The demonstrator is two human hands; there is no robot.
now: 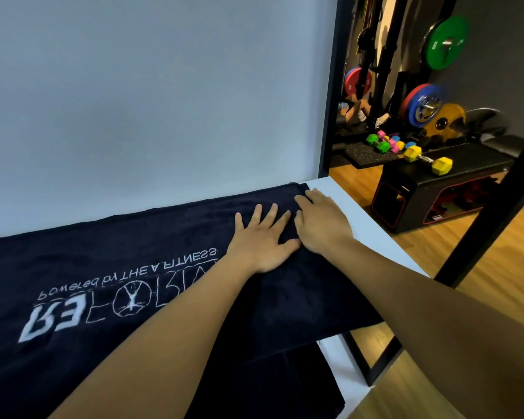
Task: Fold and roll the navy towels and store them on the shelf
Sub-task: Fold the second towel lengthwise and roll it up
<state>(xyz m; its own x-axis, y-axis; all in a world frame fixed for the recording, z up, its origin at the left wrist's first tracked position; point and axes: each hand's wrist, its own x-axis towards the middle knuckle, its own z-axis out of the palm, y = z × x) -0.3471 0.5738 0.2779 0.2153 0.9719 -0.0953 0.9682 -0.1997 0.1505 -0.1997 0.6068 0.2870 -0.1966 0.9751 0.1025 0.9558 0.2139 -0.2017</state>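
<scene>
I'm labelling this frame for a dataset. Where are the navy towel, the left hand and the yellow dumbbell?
navy towel (pixel 133 234), head view, flat cloth above the white lettering.
left hand (pixel 262 241), head view, back of the hand.
yellow dumbbell (pixel 426 160), head view, metal handle between its heads.

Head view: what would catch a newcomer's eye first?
A navy towel with white lettering lies spread along the white table. The left hand and right hand rest together near its right end. Upper right, a green weight plate and a yellow dumbbell on a black bench stand out.
</scene>
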